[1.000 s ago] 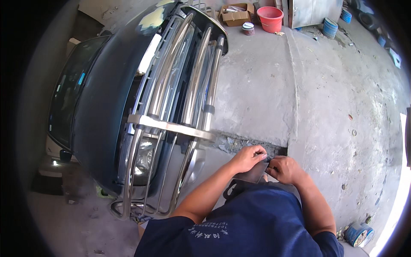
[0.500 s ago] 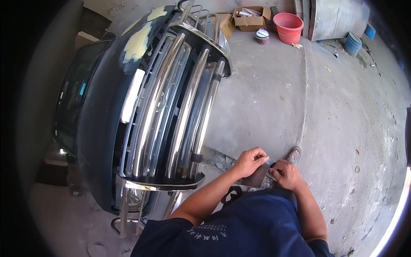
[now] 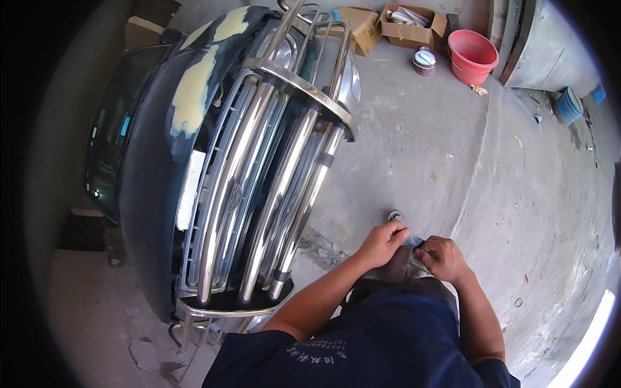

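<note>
My left hand [image 3: 383,246] is closed in a pinch, thumb against fingers, at the upper edge of a thin brownish-grey sheet [image 3: 398,265]. The sheet hangs in front of my waist, and its exact kind is unclear. Opposite it, my right hand [image 3: 444,260] is closed too, its curled fingers at the sheet's other side. A small dark piece shows by the right fingertips, too small to name. Left of my hands stands a dark car [image 3: 145,194] with a chrome bull bar [image 3: 284,200] across its grille and pale yellow filler patches [image 3: 194,97] on the bodywork.
A red bucket [image 3: 473,55], a small tin [image 3: 424,61] and an open cardboard box [image 3: 407,33] stand at the far side. Blue tins [image 3: 568,107] sit at the far right beside a grey metal cabinet [image 3: 550,58]. Rough concrete floor [image 3: 414,155] lies between.
My view has shifted, and the far objects now sit farther right and lower. A shoe that showed beyond my right hand now shows beyond the left. Both hands stay together at the sheet.
</note>
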`<state>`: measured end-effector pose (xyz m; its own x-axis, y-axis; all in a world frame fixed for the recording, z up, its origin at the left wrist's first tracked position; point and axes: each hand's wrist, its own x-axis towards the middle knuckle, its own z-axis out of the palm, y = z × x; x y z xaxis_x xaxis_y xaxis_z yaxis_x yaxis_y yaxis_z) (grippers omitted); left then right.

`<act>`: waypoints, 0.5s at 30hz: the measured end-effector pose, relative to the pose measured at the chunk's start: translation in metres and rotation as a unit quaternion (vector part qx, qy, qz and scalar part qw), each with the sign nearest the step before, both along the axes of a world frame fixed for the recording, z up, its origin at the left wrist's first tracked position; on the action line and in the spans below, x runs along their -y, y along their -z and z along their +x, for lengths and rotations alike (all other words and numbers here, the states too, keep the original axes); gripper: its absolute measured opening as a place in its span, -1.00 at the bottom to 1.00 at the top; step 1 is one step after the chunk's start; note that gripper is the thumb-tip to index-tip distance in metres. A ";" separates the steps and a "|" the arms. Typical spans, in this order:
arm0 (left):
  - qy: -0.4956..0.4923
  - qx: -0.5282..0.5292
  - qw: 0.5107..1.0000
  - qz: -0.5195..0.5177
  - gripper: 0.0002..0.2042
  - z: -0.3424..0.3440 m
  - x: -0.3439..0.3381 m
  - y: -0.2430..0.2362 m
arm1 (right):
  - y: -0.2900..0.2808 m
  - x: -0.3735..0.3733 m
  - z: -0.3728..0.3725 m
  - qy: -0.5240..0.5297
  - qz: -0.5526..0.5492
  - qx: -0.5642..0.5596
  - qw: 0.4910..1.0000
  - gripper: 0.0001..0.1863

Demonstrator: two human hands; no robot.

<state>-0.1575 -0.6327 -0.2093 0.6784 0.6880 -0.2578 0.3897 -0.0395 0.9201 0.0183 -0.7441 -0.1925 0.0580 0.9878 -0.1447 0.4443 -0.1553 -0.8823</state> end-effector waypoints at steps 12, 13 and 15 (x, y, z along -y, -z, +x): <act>0.030 -0.002 0.998 0.046 -0.81 0.073 -0.199 0.005 | 0.010 -0.203 0.078 0.065 -0.078 -0.075 0.992 -0.77; 0.031 -0.018 0.999 0.037 -0.81 0.078 -0.211 0.003 | 0.010 -0.216 0.085 0.058 -0.088 -0.084 0.991 -0.77; 0.030 -0.052 0.998 0.013 -0.80 0.088 -0.230 0.003 | 0.014 -0.239 0.100 0.042 -0.112 -0.104 0.987 -0.76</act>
